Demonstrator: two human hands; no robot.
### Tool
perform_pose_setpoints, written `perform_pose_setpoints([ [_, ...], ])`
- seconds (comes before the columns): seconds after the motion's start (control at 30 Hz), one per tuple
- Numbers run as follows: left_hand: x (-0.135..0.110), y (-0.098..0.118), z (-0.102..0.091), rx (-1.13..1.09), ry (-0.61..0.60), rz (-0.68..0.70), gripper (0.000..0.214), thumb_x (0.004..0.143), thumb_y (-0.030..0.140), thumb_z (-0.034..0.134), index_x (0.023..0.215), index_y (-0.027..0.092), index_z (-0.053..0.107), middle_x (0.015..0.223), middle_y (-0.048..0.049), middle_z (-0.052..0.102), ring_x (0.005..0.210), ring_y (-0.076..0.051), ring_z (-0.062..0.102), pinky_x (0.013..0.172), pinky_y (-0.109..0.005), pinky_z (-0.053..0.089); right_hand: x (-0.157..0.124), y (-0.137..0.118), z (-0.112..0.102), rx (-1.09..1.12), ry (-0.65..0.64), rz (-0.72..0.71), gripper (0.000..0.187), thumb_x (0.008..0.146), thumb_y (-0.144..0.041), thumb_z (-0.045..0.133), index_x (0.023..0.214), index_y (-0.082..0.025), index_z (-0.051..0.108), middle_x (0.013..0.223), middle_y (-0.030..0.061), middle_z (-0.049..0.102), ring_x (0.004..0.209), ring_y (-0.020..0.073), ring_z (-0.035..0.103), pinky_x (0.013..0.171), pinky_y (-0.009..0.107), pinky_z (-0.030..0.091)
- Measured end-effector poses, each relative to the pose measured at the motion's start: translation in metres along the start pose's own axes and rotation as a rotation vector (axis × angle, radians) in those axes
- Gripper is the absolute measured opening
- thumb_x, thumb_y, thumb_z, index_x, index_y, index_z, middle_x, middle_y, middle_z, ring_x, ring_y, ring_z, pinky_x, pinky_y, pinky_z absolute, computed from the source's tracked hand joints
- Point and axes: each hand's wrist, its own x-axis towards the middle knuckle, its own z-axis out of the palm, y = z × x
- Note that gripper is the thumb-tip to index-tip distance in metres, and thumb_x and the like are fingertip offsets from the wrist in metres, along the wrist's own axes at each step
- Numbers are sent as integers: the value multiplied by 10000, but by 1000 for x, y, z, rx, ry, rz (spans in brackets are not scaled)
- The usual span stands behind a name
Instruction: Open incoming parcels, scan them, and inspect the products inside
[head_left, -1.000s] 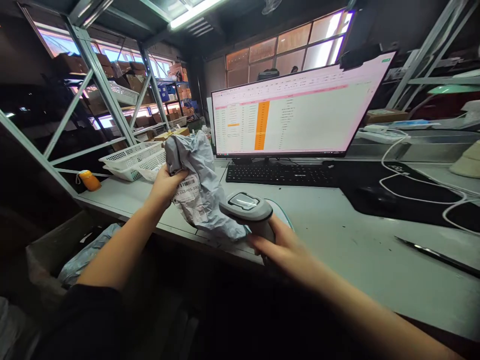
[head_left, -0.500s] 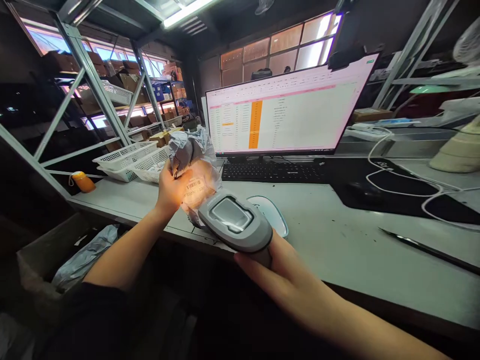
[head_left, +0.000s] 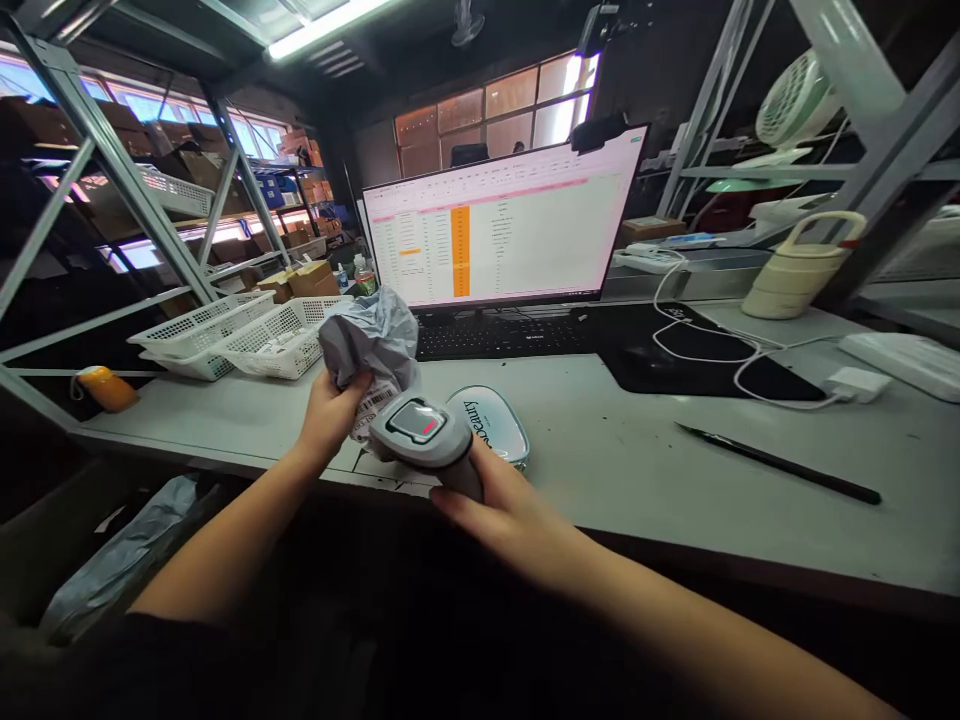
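Note:
My left hand (head_left: 330,415) is closed on a crumpled grey plastic mailing bag (head_left: 382,335), holding it up above the desk's front edge. A white label with a barcode (head_left: 381,398) shows on the bag's lower part, partly covered by the scanner. My right hand (head_left: 499,500) is wrapped round the handle of a grey barcode scanner (head_left: 424,430), whose head points at the label from very close. Whether they touch I cannot tell. Just beyond the scanner, a pale case with "Beauty" lettering (head_left: 491,420) lies on the desk.
White perforated baskets (head_left: 262,340) and an orange object (head_left: 107,388) stand at the left. A keyboard (head_left: 495,338) lies below a monitor (head_left: 525,240) with a spreadsheet. Rightward are a black mat (head_left: 720,370) with cables, a black pen-like tool (head_left: 780,462) and a cream jug (head_left: 795,270).
The warm light on the label has gone out and a red mark now shows on the scanner's top. The view has swung to the right, bringing the cream jug fully in.

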Motion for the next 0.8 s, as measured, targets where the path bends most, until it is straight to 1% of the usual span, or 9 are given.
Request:
perform_pose_setpoints([
  [0.1,-10,2,11,-145,-36,-142,427,711,449,806,1015,161,718,1051,-62,750,1016,-246,680,909,-314,524,8,15,0,15,38,36,651,899,-257,619,1515,-208,415,1446,106,567,1372,272,495,1174,464,379],
  [0.2,-16,11,18,-290,-69,-268,424,684,438,783,999,162,713,981,-54,753,930,-244,696,839,-327,549,13,24,-2,8,80,105,596,899,-283,602,1471,-201,455,1249,91,669,1254,285,580,1095,477,455],
  [0.27,-18,16,19,-331,-88,-327,366,649,368,755,946,160,706,876,-34,740,816,-230,692,748,-318,550,14,27,-4,-1,92,137,564,901,-303,595,1443,-196,476,1116,79,696,1211,294,601,1059,487,480],
  [0.33,-18,19,18,-324,-112,-343,339,589,276,732,906,165,695,808,-15,724,751,-219,679,690,-304,534,15,28,-6,-7,98,144,537,903,-324,594,1415,-198,493,1078,74,692,1192,297,607,1043,487,489],
  [0.4,-18,20,17,-299,-163,-343,359,544,221,738,896,169,694,801,-16,726,758,-227,683,698,-307,532,15,29,-7,-11,100,147,512,906,-338,594,1391,-203,504,1114,75,682,1180,293,610,1040,480,490],
  [0.5,-20,21,14,-286,-260,-350,409,543,238,815,933,164,715,869,-48,751,829,-253,701,767,-336,546,16,29,-8,-16,109,127,515,902,-340,601,1389,-208,499,1181,81,667,1172,291,610,1040,473,486],
  [0.57,-21,21,12,-301,-310,-366,461,549,244,848,988,170,730,949,-63,762,893,-268,710,802,-349,553,16,29,-8,-17,112,104,515,907,-323,592,1403,-225,489,1173,76,671,1163,290,613,1023,468,497],
  [0.7,-22,21,6,-334,-375,-371,567,524,165,818,1084,184,733,1070,-75,759,990,-288,711,827,-346,559,17,31,-8,-31,120,81,521,922,-307,577,1429,-246,474,1115,67,685,1127,287,625,985,460,516],
  [0.8,-21,23,2,-334,-394,-400,581,478,130,773,1056,166,730,1025,-86,763,949,-294,718,793,-350,566,18,35,-8,-54,144,86,524,910,-300,586,1417,-222,477,1190,76,669,1122,276,619,993,450,503],
])
